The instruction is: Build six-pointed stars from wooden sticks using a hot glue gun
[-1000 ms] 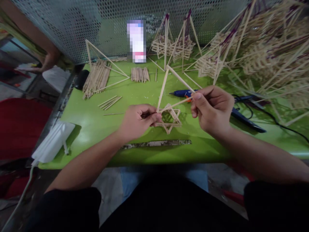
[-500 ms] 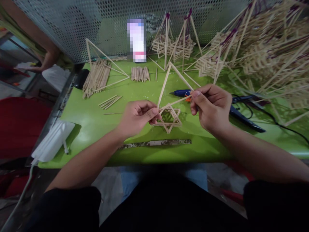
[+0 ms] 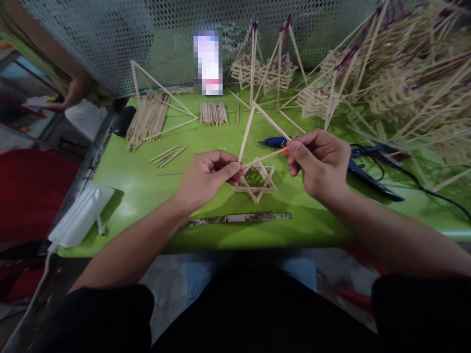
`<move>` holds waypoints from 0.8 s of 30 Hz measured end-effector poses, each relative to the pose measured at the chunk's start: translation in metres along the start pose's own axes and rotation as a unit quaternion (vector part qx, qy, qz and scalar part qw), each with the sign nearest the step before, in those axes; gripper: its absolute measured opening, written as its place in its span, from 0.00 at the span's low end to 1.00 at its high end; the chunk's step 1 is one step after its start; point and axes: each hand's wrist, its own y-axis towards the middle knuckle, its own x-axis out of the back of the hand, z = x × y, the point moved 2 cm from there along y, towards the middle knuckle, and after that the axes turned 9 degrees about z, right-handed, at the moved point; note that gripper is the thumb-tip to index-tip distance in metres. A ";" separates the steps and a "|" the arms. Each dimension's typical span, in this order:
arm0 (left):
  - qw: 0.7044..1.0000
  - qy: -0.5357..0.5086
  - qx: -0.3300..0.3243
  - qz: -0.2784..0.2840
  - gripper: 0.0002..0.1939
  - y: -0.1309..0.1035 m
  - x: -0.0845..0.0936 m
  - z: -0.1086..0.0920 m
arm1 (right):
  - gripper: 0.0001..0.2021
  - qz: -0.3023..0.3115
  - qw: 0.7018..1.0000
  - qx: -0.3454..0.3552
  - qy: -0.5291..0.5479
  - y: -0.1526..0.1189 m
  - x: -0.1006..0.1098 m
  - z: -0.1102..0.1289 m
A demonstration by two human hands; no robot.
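Note:
My left hand [image 3: 211, 177] pinches the left corner of a triangle of thin wooden sticks [image 3: 271, 120]. The right corner of that triangle is between the thumb and fingers of my right hand [image 3: 319, 159]. Its peak points away from me, over the table. Just below and behind the triangle, a six-pointed star frame of stacked sticks [image 3: 256, 200] lies flat on the green table [image 3: 221, 240]. Beyond my right hand is a blue glue gun [image 3: 274, 142] with an orange part, its handle partly hidden by the hand.
Stick bundles [image 3: 147, 120] and short sticks [image 3: 213, 113] lie at the back left, loose sticks [image 3: 168, 156] nearer. Hanging star frames [image 3: 319, 100] crowd the right. A flat strip [image 3: 239, 218] lies in front, a white power strip [image 3: 81, 214] at left. Another person's arm [image 3: 75, 88] is far left.
The triangle's peak has shifted slightly left and toward me, and my right hand has moved a little left. Both hands keep their hold; the star frame stays in place.

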 end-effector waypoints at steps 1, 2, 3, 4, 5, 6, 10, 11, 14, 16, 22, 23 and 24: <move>1.000 0.001 -0.001 -0.002 0.20 0.000 0.000 0.000 | 0.17 0.001 1.000 0.002 -0.002 0.001 0.000 0.000; 1.000 0.003 -0.004 -0.006 0.20 0.000 0.001 -0.001 | 0.17 0.005 1.000 0.004 -0.005 0.001 0.001 0.000; 1.000 0.005 -0.009 -0.012 0.18 0.001 0.002 -0.001 | 0.17 0.012 1.000 0.006 -0.009 0.002 0.001 -0.001; 1.000 0.008 -0.016 -0.018 0.16 0.001 0.003 -0.001 | 0.17 0.023 1.000 0.010 -0.016 0.003 0.003 0.000; 0.999 0.013 -0.024 -0.024 0.13 0.001 0.004 -0.001 | 0.16 0.045 0.998 0.016 -0.028 0.004 0.004 0.000; 0.999 0.021 -0.032 -0.030 0.10 0.001 0.006 -0.001 | 0.16 0.076 0.996 0.022 -0.049 0.006 0.005 0.001; 0.993 0.097 -0.047 -0.037 0.05 0.001 0.013 -0.005 | 0.16 0.209 0.966 0.039 -0.145 0.010 0.009 0.009; 0.991 0.121 -0.046 -0.035 0.06 0.001 0.014 -0.006 | 0.16 0.216 0.964 0.037 -0.148 0.010 0.009 0.011; 0.984 0.172 -0.036 -0.011 0.10 -0.001 0.013 -0.007 | 0.19 0.162 0.980 0.034 -0.114 0.011 0.012 0.013; 0.982 0.187 -0.033 0.009 0.11 -0.002 0.010 -0.008 | 0.20 0.109 0.988 0.038 -0.105 0.010 0.012 0.014; 0.981 0.190 -0.041 0.011 0.10 -0.003 0.005 -0.010 | 0.19 0.060 0.989 0.036 -0.128 0.007 0.009 0.013; 0.982 0.181 -0.044 0.007 0.11 -0.003 0.006 -0.011 | 0.19 0.060 0.990 0.034 -0.121 0.007 0.009 0.012; 0.984 0.172 -0.046 0.004 0.11 -0.002 0.007 -0.011 | 0.19 0.060 0.991 0.032 -0.114 0.008 0.008 0.011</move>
